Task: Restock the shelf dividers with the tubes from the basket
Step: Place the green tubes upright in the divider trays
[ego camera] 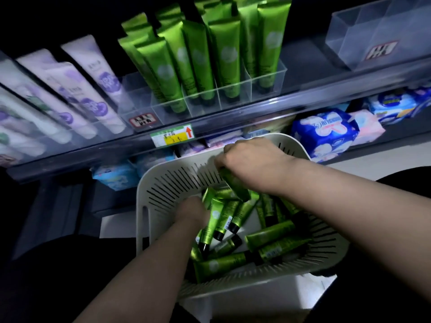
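L grip [192, 212] among basket [173, 183] tubes [270, 234]; R grip [251, 159] holds tube [235, 185].

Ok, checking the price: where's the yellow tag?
Head view: the price tag sits on the shelf rail, left of centre, below the green tubes and above the basket.

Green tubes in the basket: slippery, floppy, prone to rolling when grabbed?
Probably slick: the green tubes have a glossy sheen, so grip round the body, as the right hand does. Likely fairly stiff: those upright in the shelf divider look straight. Flat crimped ends should limit rolling, though the loose pile in the basket may shift.
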{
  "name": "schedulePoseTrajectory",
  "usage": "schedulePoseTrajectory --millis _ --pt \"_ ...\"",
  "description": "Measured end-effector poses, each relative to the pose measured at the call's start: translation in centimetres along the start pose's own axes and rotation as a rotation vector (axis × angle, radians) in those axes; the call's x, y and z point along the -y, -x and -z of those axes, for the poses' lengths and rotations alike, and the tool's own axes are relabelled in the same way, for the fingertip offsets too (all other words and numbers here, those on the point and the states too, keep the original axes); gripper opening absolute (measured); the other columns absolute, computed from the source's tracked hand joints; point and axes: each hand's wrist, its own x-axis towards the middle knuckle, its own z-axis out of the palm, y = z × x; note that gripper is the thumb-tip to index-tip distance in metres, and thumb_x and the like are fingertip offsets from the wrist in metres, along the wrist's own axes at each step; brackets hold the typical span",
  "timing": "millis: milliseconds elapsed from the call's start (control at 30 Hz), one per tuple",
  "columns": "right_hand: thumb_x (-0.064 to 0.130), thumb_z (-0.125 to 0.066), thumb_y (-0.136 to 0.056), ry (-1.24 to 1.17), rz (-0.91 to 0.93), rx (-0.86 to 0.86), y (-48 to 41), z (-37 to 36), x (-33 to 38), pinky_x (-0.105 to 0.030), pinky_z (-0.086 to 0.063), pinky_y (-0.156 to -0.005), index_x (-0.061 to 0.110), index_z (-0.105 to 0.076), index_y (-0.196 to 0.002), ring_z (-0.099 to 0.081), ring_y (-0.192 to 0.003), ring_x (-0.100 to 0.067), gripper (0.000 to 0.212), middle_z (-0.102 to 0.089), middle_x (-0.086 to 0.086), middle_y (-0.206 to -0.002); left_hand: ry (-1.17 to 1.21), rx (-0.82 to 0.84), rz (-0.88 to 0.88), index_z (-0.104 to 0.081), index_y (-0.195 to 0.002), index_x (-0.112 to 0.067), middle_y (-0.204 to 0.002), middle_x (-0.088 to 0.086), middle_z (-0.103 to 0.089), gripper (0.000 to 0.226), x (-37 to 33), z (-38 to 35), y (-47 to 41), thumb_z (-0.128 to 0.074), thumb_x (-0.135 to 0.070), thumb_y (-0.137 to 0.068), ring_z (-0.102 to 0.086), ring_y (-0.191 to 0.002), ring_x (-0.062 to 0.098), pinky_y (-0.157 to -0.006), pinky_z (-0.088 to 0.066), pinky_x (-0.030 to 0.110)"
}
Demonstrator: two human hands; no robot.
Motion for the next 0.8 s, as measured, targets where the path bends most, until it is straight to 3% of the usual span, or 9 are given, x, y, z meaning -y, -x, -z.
schedulePoseTrajectory --millis 167,233,333,467,667,800 --pt "0.027 -0.048 -0.091 0.003 -0.056 -0.165 0.4 3.2 0.6 -0.031 -0.040 -0.073 0.028 -0.055 -0.119 -0.057 -0.111 -0.026 0.029 -0.058 -0.003 -0.115 0.333 -0.148 -0.164 -0.064 -0.106 -0.012 -0.100 0.008 -0.068 0.023 -1.5 4.8 3.8 -0.063 -0.026 -0.088 -0.063 -0.098 0.025 -0.077 -0.046 0.027" --pt "0.029 -0.048 -0.090 0.004 -0.076 -0.244 0.9 4.8 0.9 -0.032 -0.038 -0.070 0.028 -0.058 -0.116 -0.057 -0.109 -0.027 0.027 -0.059 -0.002 -0.111 0.462 -0.289 -0.242 -0.057 -0.109 -0.015 -0.091 0.002 -0.063 0.030 -1.7 7.9 6.0 -0.070 -0.021 -0.083 -0.061 -0.090 0.024 -0.073 -0.043 0.027" --pt "0.028 -0.052 -0.089 0.003 -0.103 -0.343 1.2 6.7 1.1 -0.030 -0.035 -0.065 0.030 -0.057 -0.111 -0.057 -0.107 -0.026 0.023 -0.059 0.000 -0.107 0.525 -0.513 -0.296 -0.051 -0.114 -0.021 -0.080 0.001 -0.059 0.046 -1.8 13.2 8.5 -0.078 -0.023 -0.076 -0.058 -0.076 0.026 -0.074 -0.051 0.036" --pt "0.023 -0.056 -0.087 -0.017 -0.138 -0.455 0.5 8.0 1.4 -0.030 -0.038 -0.062 0.029 -0.057 -0.114 -0.057 -0.102 -0.026 0.028 -0.057 0.001 -0.103 0.680 -0.664 -0.382 -0.060 -0.103 -0.023 -0.084 0.003 -0.065 0.029 -1.5 20.9 10.5 -0.070 -0.032 -0.078 -0.064 -0.080 0.028 -0.077 -0.056 0.045" --pt "0.015 -0.057 -0.087 -0.020 -0.116 -0.496 -0.7 7.5 1.2 -0.030 -0.037 -0.062 0.029 -0.055 -0.119 -0.055 -0.103 -0.023 0.035 -0.055 0.002 -0.102 0.383 -0.876 -0.397 -0.067 -0.099 -0.019 -0.087 0.003 -0.068 0.020 -2.9 30.2 10.3 -0.069 -0.012 -0.080 -0.066 -0.080 0.025 -0.079 -0.054 0.034" --pt "0.018 -0.057 -0.088 -0.078 -0.080 -0.471 -1.0 6.8 1.2 -0.031 -0.044 -0.069 0.031 -0.053 -0.122 -0.055 -0.104 -0.022 0.036 -0.055 0.004 -0.102 0.214 -0.925 -0.356 -0.065 -0.100 -0.014 -0.098 0.006 -0.068 0.018 -4.5 33.7 8.5 -0.064 -0.011 -0.083 -0.061 -0.093 0.023 -0.076 -0.041 0.024"
